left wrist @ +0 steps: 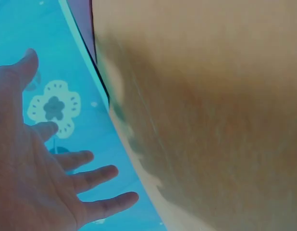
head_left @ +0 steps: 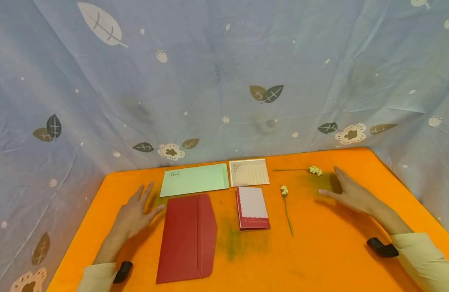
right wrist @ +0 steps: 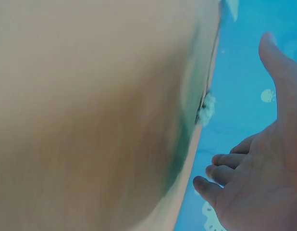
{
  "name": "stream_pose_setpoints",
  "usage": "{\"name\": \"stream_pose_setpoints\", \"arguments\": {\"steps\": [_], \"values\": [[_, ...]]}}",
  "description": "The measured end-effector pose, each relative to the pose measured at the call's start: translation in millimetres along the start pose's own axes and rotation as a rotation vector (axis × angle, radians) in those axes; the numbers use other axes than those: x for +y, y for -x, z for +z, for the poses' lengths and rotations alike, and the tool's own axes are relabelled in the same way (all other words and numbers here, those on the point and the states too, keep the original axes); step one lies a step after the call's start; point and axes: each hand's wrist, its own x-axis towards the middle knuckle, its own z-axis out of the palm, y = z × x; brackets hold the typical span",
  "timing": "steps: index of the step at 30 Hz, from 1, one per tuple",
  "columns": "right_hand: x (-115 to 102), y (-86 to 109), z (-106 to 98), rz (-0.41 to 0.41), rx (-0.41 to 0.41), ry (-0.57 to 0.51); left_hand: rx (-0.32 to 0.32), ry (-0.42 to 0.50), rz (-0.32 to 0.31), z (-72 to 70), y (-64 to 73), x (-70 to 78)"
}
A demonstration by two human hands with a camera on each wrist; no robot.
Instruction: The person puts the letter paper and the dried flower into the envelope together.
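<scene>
My left hand point(head_left: 131, 217) hovers over the left of the table with fingers spread, its thumb near the red envelope point(head_left: 182, 239) and its fingertips near the mint green envelope point(head_left: 195, 179). On the right, my right hand point(head_left: 352, 192) is held with thumb and fingers apart and nothing in it. Closest to it lies a yellow flower sprig point(head_left: 315, 170) with its stem pointing left. A second yellow flower sprig point(head_left: 284, 190) lies with its stem toward me. Between the hands are a red and white folded card point(head_left: 253, 207) and a cream lined card point(head_left: 249, 172). Both wrist views show spread, bare fingers.
An orange tabletop point(head_left: 319, 259) carries all the paper items and flowers. Bluish-grey leaf-patterned cloth point(head_left: 217, 81) hangs behind it and along both sides. Black wrist devices sit at the left cuff point(head_left: 98, 275) and the right cuff point(head_left: 410, 247).
</scene>
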Motion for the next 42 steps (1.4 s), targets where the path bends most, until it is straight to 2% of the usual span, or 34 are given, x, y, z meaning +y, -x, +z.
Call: {"name": "stream_pose_setpoints", "arguments": {"steps": [6, 15, 20, 25, 32, 42], "values": [[-9, -2.0, 3, -0.036, 0.004, -0.131, -0.009, 0.028, 0.008, 0.5, 4.3, 7.2], [-24, -3.2, 6, -0.063, 0.012, -0.184, -0.043, 0.019, 0.036, 3.6, 10.1, 21.1], [-34, -3.3, 11, -0.103, 0.038, -0.259, -0.026, 0.001, 0.069, 8.0, 14.7, 27.2], [-46, -2.7, 16, -0.123, 0.068, -0.324, -0.037, -0.013, 0.085, 12.4, 18.0, 33.6], [-60, -5.2, 22, -0.144, 0.004, -0.575, -0.051, -0.001, 0.086, 19.5, 21.7, 42.0], [-76, -7.9, 28, -0.147, -0.061, -0.677, -0.038, -0.007, 0.11, 21.6, 26.4, 52.1]]}}
